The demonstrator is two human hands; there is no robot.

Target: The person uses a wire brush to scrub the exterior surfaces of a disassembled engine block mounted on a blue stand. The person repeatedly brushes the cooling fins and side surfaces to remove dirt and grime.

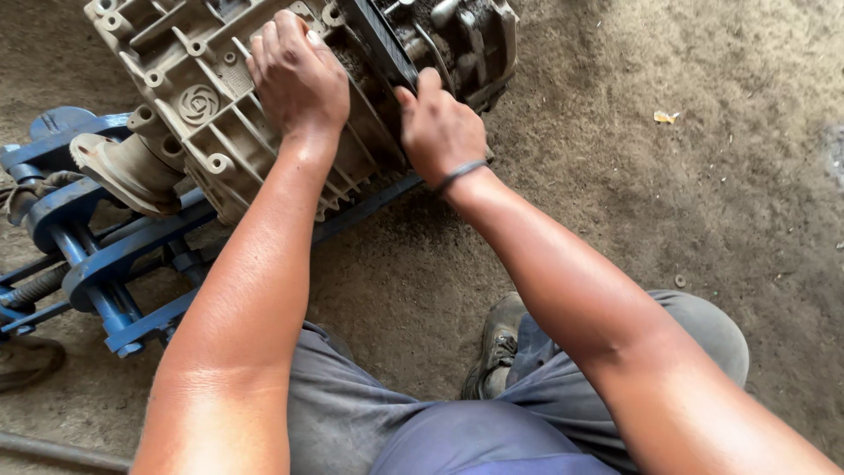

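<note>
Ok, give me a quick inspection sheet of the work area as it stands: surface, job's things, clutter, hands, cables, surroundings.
Surface: bare dirt floor, dusty and stained.
Job's things: ribbed cast metal gearbox housing, grimy, lying tilted on a blue steel stand.
Clutter: small yellowish scrap on the floor at right; dark rod at lower left.
Hands: left hand flat on the housing's ribbed face; right hand, dark band on the wrist, gripping the housing's edge with thumb up.
Cables: nothing seen.
Surroundings: the person's grey trousers and a worn shoe below.
</note>
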